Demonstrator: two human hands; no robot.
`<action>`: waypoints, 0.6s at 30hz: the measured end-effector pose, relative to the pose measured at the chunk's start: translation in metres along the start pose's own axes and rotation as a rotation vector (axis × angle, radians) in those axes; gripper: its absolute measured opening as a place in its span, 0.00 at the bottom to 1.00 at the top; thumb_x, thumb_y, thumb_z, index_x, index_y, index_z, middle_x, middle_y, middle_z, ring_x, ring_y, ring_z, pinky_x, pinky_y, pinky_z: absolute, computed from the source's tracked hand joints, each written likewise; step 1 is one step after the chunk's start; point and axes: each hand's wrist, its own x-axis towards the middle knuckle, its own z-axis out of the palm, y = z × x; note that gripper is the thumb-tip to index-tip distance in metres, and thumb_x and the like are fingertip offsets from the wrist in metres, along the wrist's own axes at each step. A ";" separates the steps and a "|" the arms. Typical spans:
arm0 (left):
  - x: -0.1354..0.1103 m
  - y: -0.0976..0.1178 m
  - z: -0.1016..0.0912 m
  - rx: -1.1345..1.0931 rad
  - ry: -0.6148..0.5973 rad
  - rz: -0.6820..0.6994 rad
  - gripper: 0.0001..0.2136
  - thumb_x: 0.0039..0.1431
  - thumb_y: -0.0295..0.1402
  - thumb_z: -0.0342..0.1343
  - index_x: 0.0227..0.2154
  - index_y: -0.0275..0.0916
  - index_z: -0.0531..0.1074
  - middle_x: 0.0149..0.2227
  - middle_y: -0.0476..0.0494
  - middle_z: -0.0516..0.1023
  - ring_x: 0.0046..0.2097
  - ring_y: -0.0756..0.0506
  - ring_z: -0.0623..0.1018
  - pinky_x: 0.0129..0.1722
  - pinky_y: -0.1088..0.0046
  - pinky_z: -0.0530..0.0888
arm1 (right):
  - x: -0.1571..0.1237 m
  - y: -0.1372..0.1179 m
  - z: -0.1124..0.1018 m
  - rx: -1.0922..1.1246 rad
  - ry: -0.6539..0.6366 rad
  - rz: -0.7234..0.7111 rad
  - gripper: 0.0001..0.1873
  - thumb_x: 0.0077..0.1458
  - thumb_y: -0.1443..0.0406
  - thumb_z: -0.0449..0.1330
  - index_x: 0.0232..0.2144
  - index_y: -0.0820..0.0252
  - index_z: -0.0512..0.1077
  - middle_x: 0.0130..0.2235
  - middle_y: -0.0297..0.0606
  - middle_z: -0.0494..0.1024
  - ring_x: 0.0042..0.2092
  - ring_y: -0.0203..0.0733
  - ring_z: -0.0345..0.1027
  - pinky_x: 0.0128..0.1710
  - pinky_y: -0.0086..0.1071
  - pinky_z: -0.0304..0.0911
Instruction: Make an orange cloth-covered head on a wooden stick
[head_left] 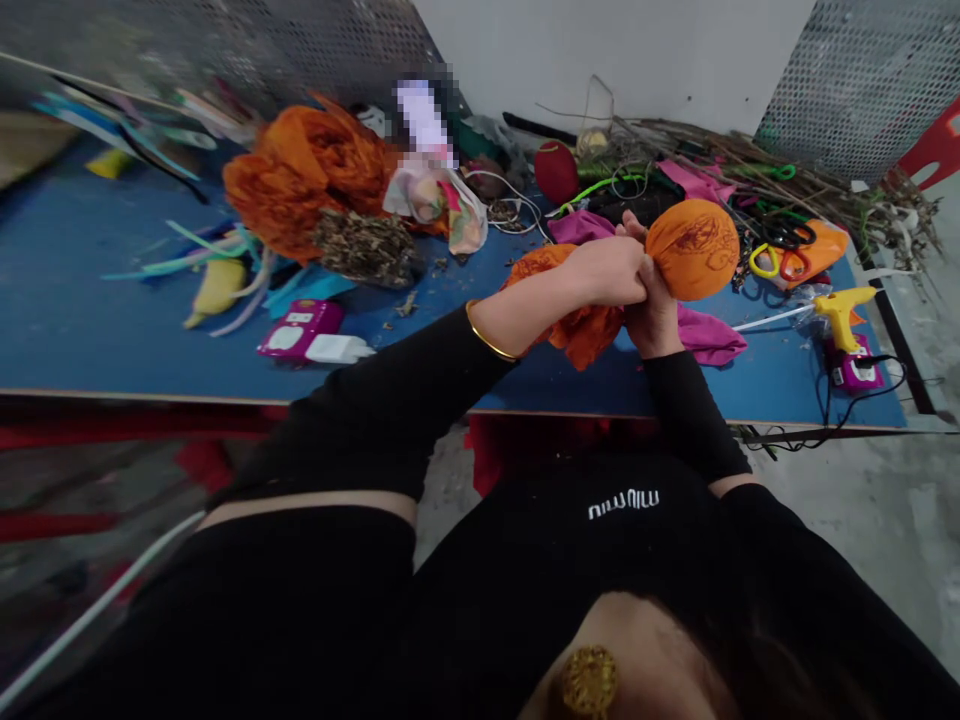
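A round ball (691,250) wrapped in orange cloth with dark line patterns stands out to the right of my hands. My left hand (616,270), below a gold bracelet, is closed in a fist at the ball's gathered neck. Around that same neck my right hand (654,315) is closed too, its fingers partly hidden behind the left. Loose orange cloth (583,335) spills out below and left of my hands, over the blue table. Beneath the ball lies a piece of magenta cloth (709,338).
A yellow glue gun (844,318) stands by a purple power socket (853,368) at the right. Scissors (780,262) and dry twigs (720,150) lie behind. Leftward are crumpled orange cloth (300,175), a bag of dried leaves (366,245) and another purple socket (304,330).
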 end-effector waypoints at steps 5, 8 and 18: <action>-0.010 0.004 0.005 0.032 0.057 -0.044 0.17 0.58 0.30 0.55 0.47 0.34 0.82 0.48 0.34 0.83 0.54 0.32 0.81 0.52 0.63 0.75 | 0.000 0.004 -0.002 0.026 -0.005 -0.025 0.27 0.38 0.41 0.65 0.38 0.47 0.73 0.46 0.35 0.84 0.69 0.46 0.63 0.73 0.44 0.57; -0.014 0.004 0.013 0.058 0.110 -0.109 0.17 0.62 0.33 0.52 0.48 0.36 0.82 0.48 0.35 0.84 0.55 0.33 0.80 0.52 0.64 0.73 | -0.002 0.007 -0.002 0.101 0.005 -0.019 0.25 0.40 0.44 0.67 0.37 0.49 0.71 0.47 0.33 0.84 0.67 0.46 0.67 0.72 0.46 0.59; -0.029 -0.001 0.037 0.194 0.239 -0.189 0.23 0.68 0.38 0.47 0.57 0.28 0.74 0.56 0.26 0.79 0.58 0.31 0.78 0.65 0.52 0.62 | -0.002 0.023 0.006 0.252 0.099 0.039 0.18 0.46 0.48 0.67 0.31 0.52 0.71 0.40 0.35 0.83 0.58 0.49 0.75 0.69 0.51 0.64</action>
